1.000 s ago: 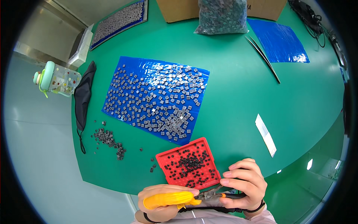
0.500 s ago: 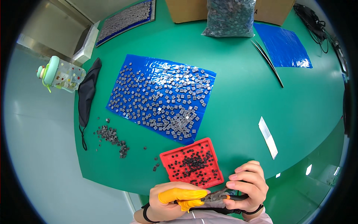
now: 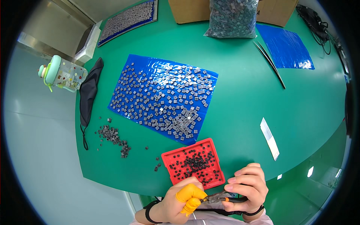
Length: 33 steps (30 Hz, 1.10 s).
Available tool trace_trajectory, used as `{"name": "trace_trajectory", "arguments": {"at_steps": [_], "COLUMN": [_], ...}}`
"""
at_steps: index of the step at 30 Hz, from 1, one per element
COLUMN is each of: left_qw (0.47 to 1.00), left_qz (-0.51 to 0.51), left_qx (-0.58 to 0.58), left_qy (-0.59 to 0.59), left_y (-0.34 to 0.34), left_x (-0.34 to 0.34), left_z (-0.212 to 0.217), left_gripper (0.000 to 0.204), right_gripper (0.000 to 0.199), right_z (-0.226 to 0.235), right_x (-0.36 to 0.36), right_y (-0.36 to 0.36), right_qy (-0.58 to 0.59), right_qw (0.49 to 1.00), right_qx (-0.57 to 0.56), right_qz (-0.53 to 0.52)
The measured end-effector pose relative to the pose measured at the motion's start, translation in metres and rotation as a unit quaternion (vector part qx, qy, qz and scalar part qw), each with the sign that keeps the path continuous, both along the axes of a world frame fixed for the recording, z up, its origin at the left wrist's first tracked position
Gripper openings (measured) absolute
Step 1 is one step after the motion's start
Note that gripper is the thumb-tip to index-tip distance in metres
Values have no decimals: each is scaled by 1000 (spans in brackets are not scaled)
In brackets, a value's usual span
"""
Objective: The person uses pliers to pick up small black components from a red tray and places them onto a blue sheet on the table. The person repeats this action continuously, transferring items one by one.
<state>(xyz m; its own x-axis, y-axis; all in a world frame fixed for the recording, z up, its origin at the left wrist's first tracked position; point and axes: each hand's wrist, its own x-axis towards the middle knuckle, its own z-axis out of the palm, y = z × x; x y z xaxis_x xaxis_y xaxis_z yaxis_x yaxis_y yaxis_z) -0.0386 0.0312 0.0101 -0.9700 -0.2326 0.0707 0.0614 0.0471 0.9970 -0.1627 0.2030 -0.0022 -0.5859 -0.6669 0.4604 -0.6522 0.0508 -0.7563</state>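
At the table's near edge, my right hand point(image 3: 250, 187) is closed round a pair of pliers point(image 3: 237, 200) with black and orange handles. Their jaws point left toward my left hand point(image 3: 178, 204), which wears yellow finger covers point(image 3: 190, 193) on thumb and forefinger. Those two fingers pinch together right at the jaw tips; whatever small piece they hold is hidden. Just beyond both hands sits a red tray point(image 3: 218, 162), with many small black round parts point(image 3: 197, 162) scattered and heaped in it.
Beyond the tray lies a blue sheet point(image 3: 129, 62) covered with small grey squares. Left stand a dark scrap pile point(image 3: 110, 135), a black mask point(image 3: 88, 93) and a bottle point(image 3: 65, 75). Tweezers point(image 3: 270, 65), a white strip point(image 3: 269, 138) and a bag of pieces point(image 3: 232, 18) lie right and far.
My left hand has turned and its fingers have curled in tighter, with the knuckles now over the tray's near edge. My right hand stays nearly in place with the pliers.
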Motion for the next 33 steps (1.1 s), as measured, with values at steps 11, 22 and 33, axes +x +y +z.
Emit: {"name": "trace_trajectory", "arguments": {"at_steps": [11, 22, 33], "left_qw": [976, 995, 942], "left_qz": [95, 87, 267], "left_qx": [194, 26, 203], "left_qy": [10, -40, 26], "left_y": [5, 2, 29], "left_x": [-1, 8, 9], "left_z": [16, 10, 4], "left_gripper": [27, 24, 29], "right_gripper": [38, 38, 38], "right_z": [-3, -3, -1], "right_x": [1, 1, 1], "right_y": [-1, -2, -3], "right_qy": [-8, -28, -28], "right_qw": [1000, 999, 999], "right_qx": [-18, -32, -36], "right_qz": [-23, -15, -13]}}
